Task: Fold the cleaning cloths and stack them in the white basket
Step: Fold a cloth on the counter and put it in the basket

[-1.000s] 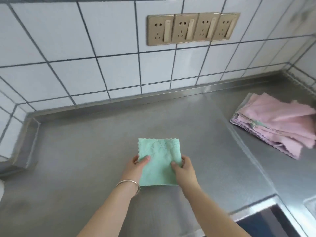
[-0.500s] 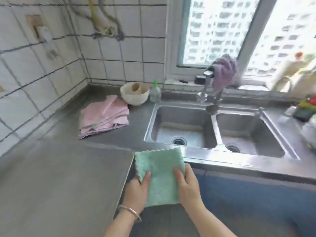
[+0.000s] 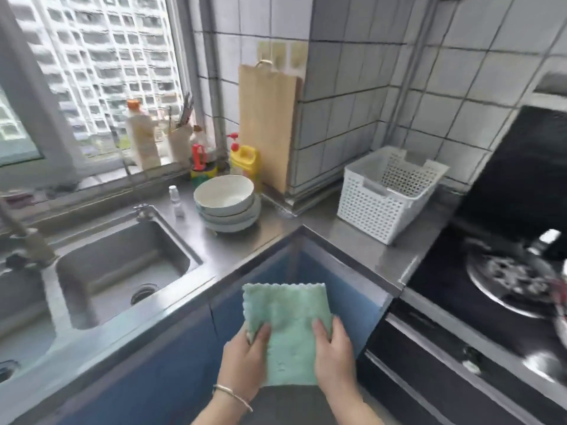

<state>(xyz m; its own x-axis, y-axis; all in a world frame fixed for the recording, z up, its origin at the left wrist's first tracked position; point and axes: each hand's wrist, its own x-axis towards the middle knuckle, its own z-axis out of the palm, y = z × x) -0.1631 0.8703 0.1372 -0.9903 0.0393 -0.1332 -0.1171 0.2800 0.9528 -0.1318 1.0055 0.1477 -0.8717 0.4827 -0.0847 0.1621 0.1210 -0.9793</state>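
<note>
Both hands up front now, the folded green cloth [image 3: 287, 326] held flat between them, off the table and out over the blue cabinet fronts, well short of the white basket [image 3: 388, 191] and on its near-left side; left hand [image 3: 245, 361] pinching the cloth's left edge, thumb on top, and right hand [image 3: 334, 357] pinching the right edge the same way, the under-fingers out of sight beneath the fabric. The basket stands on the steel table [image 3: 362, 250] in the tiled corner, open top facing up. To land this well, I'd say keep the cloth level so the fold holds, carry it over the basket's near rim, lower it square to the walls and only let go once it rests on the floor. Hard to say what's already in the basket, since its near wall screens most of the bottom, and the scene is smeared with blur, the stove right of the basket especially
</note>
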